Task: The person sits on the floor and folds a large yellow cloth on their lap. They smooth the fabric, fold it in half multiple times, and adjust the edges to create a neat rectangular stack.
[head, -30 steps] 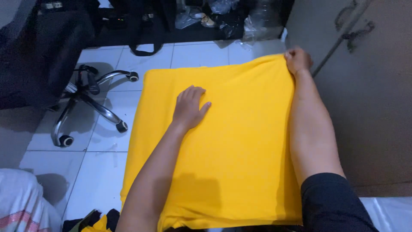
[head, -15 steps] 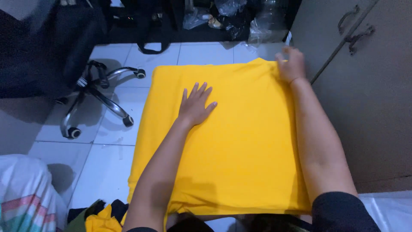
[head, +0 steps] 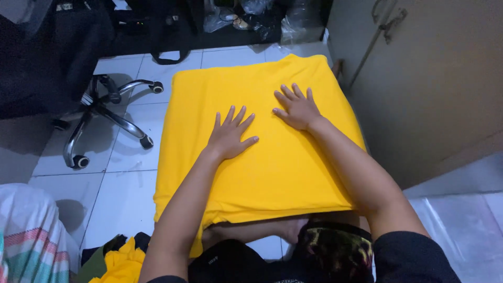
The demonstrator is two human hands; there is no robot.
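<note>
Single head-worn camera looks steeply down and forward, close over the yellow cloth [head: 262, 141] and tiled floor [head: 120, 178]; no second view.

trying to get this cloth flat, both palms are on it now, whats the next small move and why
Probably slide both palms outward toward the edges. The left hand and right hand lie flat, fingers spread, near the middle of the yellow cloth, so the cloth is pinned there, while its near edge over the lap looks bunched and uneven.
</note>
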